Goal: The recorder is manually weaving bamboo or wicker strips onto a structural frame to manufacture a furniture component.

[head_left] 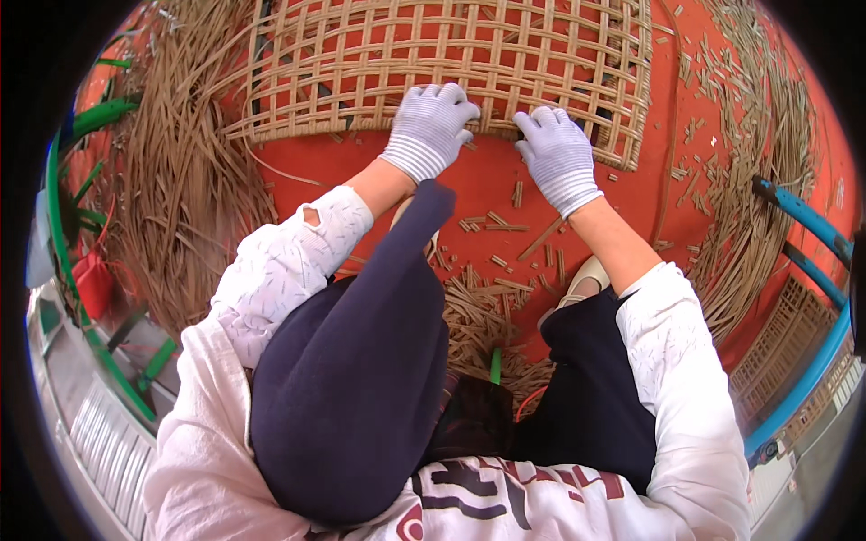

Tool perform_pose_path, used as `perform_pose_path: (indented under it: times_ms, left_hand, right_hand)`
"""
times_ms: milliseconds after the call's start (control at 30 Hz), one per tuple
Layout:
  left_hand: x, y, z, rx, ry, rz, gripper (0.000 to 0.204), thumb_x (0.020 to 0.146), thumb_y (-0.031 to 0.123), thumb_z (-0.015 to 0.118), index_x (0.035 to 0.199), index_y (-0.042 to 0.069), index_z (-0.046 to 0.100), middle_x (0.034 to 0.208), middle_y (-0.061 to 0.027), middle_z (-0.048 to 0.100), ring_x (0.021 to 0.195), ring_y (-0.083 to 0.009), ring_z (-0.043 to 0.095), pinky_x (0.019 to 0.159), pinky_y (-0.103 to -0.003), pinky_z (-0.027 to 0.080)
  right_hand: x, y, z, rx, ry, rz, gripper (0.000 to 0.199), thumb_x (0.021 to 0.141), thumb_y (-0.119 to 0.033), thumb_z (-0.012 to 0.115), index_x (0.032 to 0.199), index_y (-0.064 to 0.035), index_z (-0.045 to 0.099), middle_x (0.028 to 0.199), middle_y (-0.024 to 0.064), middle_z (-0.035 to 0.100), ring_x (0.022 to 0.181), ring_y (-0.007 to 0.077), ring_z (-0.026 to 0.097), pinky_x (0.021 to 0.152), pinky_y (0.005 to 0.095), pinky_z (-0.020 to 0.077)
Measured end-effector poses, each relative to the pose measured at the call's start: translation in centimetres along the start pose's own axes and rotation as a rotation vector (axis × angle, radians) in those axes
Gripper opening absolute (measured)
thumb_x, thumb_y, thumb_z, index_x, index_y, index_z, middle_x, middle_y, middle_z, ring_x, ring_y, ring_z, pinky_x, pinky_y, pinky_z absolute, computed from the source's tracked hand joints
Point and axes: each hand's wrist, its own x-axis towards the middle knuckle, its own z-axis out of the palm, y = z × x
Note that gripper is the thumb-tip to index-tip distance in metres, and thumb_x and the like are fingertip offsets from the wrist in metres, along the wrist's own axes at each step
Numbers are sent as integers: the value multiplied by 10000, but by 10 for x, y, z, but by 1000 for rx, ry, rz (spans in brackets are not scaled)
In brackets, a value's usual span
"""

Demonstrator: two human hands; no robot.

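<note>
A woven lattice panel (433, 54) of tan cane strips lies on the red floor (487, 180) in front of me. My left hand (431, 126), in a white knit glove, rests on the panel's near edge with fingers curled over the strips. My right hand (557, 153), also gloved, presses on the same edge a little to the right. Both hands grip the edge strips. My knees in dark trousers fill the lower middle, with a pale shoe (585, 275) showing under my right forearm.
A thick heap of long loose cane strips (180, 180) lies at the left, another bundle (758, 207) curves at the right. Short cut offcuts (492, 298) litter the floor between my legs. Green frame bars (99, 117) stand left, blue bars (812, 225) right, beside another small lattice (785, 334).
</note>
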Motion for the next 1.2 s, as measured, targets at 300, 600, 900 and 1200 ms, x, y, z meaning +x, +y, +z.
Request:
perform_pose_path:
  times_ms: [300,600,900,1200]
  left_hand:
    - [-14,-8,1,-16,24,40,327,745,241,732,1061,224,647,1027,2,582,1012,-210,558,906,-371,409]
    - [-47,-64,-31,79,-3,-108,458,721,289,732,1166,253,630,1109,-5,612,1098,-246,532,949,-418,388]
    - [-47,-56,-17,61,59,-45,254,730,227,698,977,219,638,921,23,617,902,-216,560,820,-392,408]
    - [-58,-18,-9,-17,-94,-34,413,759,297,716,1152,231,612,1191,20,545,1162,-218,486,987,-404,361]
  right_hand:
    - [1,2,-1,-4,29,-99,330,774,-171,711,1071,-75,603,939,70,568,900,259,572,766,365,502]
    - [38,-47,7,90,92,-135,417,763,-220,732,1144,-112,600,1032,71,577,1013,254,550,870,388,468]
    - [45,-48,29,-39,104,-186,233,748,-225,688,931,-144,567,877,49,525,883,247,544,769,382,449]
    - [-13,8,-9,16,35,-177,377,768,-171,729,1125,-129,614,990,67,570,927,261,546,805,380,442]
